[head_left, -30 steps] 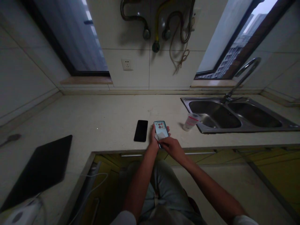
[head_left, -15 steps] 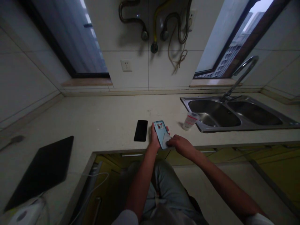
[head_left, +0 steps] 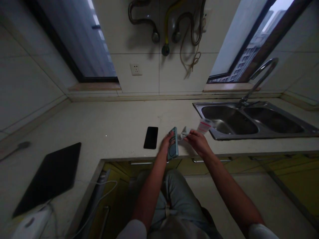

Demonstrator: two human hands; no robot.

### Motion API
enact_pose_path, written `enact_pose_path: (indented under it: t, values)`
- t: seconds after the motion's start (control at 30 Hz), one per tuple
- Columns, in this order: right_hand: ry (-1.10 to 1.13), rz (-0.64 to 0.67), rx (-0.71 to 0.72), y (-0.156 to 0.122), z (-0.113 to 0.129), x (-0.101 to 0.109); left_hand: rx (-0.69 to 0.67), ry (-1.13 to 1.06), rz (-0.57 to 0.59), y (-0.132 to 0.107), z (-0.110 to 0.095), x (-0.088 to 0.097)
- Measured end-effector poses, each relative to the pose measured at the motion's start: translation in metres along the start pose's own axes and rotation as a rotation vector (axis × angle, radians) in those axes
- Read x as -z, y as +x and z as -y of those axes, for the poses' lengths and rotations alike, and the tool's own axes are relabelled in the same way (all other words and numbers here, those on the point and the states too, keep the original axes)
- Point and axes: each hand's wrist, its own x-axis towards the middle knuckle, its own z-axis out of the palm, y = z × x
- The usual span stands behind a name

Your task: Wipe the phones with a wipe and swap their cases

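Observation:
My left hand is closed around a light blue-green smartphone, tilted up on its side above the counter's front edge. To its right, my right hand pinches a crumpled white wipe, which is close to the phone's edge; whether they touch I cannot tell. Left of the held phone, a second, black smartphone lies flat on the counter. A clear plastic cup with red markings stands just behind my right hand, which partly hides it.
A steel double sink with a curved tap is at the right. At the left lies a flat black panel, with a white device and cable near it. The pale counter ends just before my lap.
The phone has turned from back-up to edge-on in my left hand. My right hand has moved the wipe off its back, up and to the right, towards the cup.

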Motion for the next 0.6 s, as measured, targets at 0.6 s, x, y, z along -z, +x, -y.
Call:
enact_pose_path:
  t: [0.6]
  values:
    - [-1.15, 0.029, 0.778, 0.025, -0.005, -0.034, 0.034, -0.288, 0.05, 0.005, 0.001, -0.015]
